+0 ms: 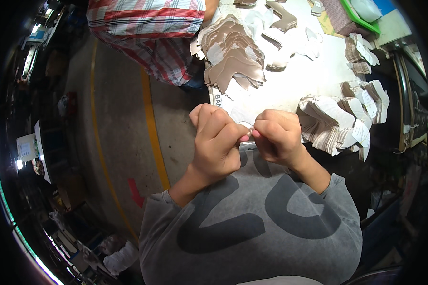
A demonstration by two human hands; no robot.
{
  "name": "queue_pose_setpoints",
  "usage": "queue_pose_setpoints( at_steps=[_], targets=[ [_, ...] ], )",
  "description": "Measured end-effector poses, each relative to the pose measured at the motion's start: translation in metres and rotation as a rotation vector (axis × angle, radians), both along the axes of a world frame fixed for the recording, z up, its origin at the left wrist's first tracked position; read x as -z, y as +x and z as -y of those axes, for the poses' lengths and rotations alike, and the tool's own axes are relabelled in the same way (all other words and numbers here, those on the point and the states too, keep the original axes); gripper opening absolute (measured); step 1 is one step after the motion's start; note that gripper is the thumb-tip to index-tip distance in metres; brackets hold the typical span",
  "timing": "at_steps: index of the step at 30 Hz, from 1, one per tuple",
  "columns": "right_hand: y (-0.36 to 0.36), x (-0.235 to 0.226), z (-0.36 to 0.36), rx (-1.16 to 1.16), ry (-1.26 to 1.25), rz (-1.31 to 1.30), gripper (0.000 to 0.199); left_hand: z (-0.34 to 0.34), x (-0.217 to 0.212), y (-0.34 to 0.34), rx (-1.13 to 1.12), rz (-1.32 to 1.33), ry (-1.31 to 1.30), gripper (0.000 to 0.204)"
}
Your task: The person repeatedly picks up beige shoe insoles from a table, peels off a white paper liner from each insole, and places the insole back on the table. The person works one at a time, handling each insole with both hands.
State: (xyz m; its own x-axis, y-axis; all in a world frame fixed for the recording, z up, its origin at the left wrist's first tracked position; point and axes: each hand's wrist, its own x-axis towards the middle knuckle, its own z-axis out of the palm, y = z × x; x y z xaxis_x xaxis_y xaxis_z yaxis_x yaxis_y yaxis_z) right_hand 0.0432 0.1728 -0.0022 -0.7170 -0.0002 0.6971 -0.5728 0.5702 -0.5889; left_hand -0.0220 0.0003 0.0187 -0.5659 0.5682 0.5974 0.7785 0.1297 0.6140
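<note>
My left hand [217, 140] and my right hand [277, 135] meet in front of my chest at the table's near edge. Both are closed, with thumbs and forefingers pinched nearly tip to tip. Between the fingertips shows a thin, pale strand or loop [250, 129], too small to name surely. Just beyond my hands, a stack of beige-brown cut pieces [235, 71] lies fanned out on the white table [318, 71]. Right of my right hand, bundles of pale cut pieces [325, 121] stand at the table's edge, some with white paper slips [361, 133].
Another person in a plaid shirt [147, 21] stands at the table's far left. Loose cut pieces [284, 21] lie toward the back. A green-rimmed tray [366, 23] is at the far right, beside a metal frame [404, 95]. Yellow lines [152, 123] mark the floor on the left.
</note>
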Motion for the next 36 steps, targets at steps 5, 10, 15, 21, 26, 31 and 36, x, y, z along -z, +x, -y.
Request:
queue_pose_setpoints(
  at_steps=[5, 10, 15, 21, 26, 31, 36],
  targets=[
    [0.005, -0.003, -0.007, -0.077, 0.014, -0.008, 0.023, -0.005, 0.0, 0.003, -0.027, 0.016, -0.016, 0.022],
    [0.004, 0.0, -0.006, -0.034, -0.031, -0.021, 0.017, -0.007, -0.001, 0.003, 0.068, -0.019, 0.025, 0.02],
    [0.004, 0.002, -0.004, -0.101, 0.015, -0.041, 0.014, -0.006, -0.002, -0.003, 0.028, 0.026, -0.02, 0.019],
    [0.002, 0.004, 0.0, -0.042, -0.121, 0.02, 0.02, -0.002, -0.003, -0.004, 0.054, 0.021, -0.028, 0.019],
    [0.005, 0.003, -0.003, -0.1, -0.13, -0.001, 0.018, 0.0, -0.004, -0.014, 0.036, -0.006, -0.052, 0.01],
    [0.01, 0.002, -0.002, 0.114, -0.071, -0.059, 0.019, -0.012, 0.003, 0.001, -0.237, 0.167, 0.225, 0.029],
    [0.006, 0.007, 0.013, 0.172, -0.043, -0.108, 0.019, -0.022, 0.01, 0.019, -0.149, 1.142, 0.543, 0.049]
  ],
)
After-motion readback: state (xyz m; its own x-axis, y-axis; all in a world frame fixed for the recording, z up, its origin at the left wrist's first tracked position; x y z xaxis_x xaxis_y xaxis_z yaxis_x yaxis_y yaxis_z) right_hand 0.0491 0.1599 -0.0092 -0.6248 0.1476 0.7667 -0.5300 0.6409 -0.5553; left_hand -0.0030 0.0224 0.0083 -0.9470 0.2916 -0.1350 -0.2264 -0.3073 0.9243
